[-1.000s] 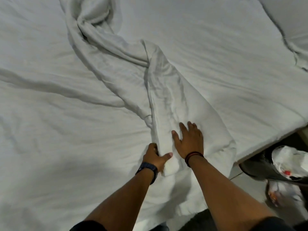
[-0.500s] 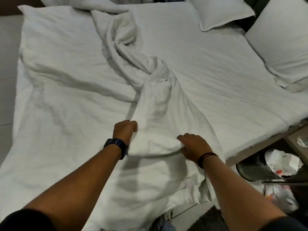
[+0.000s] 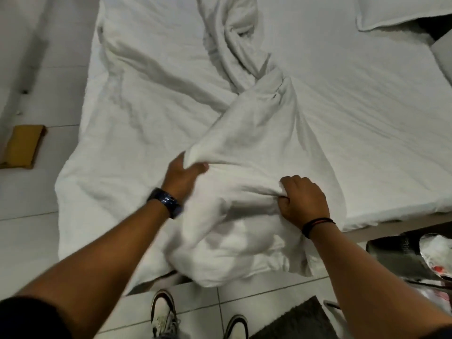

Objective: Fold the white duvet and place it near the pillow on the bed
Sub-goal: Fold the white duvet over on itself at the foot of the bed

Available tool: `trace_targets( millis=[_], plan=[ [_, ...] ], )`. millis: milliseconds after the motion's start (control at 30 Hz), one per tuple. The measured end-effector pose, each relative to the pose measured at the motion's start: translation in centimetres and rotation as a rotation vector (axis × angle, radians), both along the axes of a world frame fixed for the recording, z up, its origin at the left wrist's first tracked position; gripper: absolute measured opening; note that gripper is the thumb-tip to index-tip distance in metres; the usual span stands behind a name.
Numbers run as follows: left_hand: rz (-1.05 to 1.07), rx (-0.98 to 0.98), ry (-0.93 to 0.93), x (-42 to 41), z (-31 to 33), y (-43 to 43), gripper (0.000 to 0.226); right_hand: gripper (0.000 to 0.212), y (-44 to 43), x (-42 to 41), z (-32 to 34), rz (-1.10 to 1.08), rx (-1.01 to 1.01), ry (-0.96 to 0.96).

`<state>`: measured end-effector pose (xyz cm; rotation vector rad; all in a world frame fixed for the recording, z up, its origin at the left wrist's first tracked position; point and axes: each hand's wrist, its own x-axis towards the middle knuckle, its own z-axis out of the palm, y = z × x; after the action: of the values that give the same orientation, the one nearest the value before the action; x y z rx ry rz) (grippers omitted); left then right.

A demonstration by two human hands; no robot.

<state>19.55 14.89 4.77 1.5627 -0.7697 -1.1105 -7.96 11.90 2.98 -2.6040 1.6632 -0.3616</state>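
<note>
The white duvet (image 3: 256,133) lies crumpled and twisted across the bed (image 3: 367,106), its near end hanging over the bed's foot toward the floor. My left hand (image 3: 182,173), with a dark watch on the wrist, is shut on a bunched edge of the duvet. About a forearm's width to its right, my right hand (image 3: 303,199) grips the same raised fold in a fist. A white pillow (image 3: 396,11) lies at the far right corner of the bed, partly cut off by the frame.
White floor tiles (image 3: 29,228) run left of and in front of the bed. A brown flat object (image 3: 23,145) lies on the floor at left. A dark bin (image 3: 401,255) with white rubbish stands at right. My two shoes (image 3: 163,314) and a dark mat (image 3: 300,321) are below.
Both hands went from lying on the duvet to gripping it, moved apart and pulled its near end toward the foot of the bed. The view stepped back, showing floor and shoes.
</note>
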Motion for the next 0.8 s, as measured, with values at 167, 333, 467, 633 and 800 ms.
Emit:
trace_targets(
  millis=[167, 333, 467, 633, 800],
  plan=[
    [-0.15, 0.309, -0.263, 10.6, 0.6, 5.0, 0.029, 0.043, 1.7, 1.5, -3.8, -0.001, 0.298, 0.314],
    [-0.058, 0.585, -0.399, 18.9, -1.1, 17.0, 0.049, 0.031, 4.1, 2.5, -7.3, 0.018, 0.466, 0.356],
    [0.103, 0.727, -0.474, 23.0, -4.9, 24.4, 0.052, 0.038, 6.0, 4.2, -9.4, -0.073, 0.396, 0.298],
    [0.16, 0.757, -0.426, 22.0, -13.6, 26.1, 0.059, 0.054, 8.5, 7.3, -11.8, -0.179, 0.312, 0.18],
    [0.412, 0.633, -0.307, 21.5, -17.6, 25.5, 0.065, 0.074, 9.2, 8.1, -13.8, -0.215, 0.261, 0.194]
  ],
)
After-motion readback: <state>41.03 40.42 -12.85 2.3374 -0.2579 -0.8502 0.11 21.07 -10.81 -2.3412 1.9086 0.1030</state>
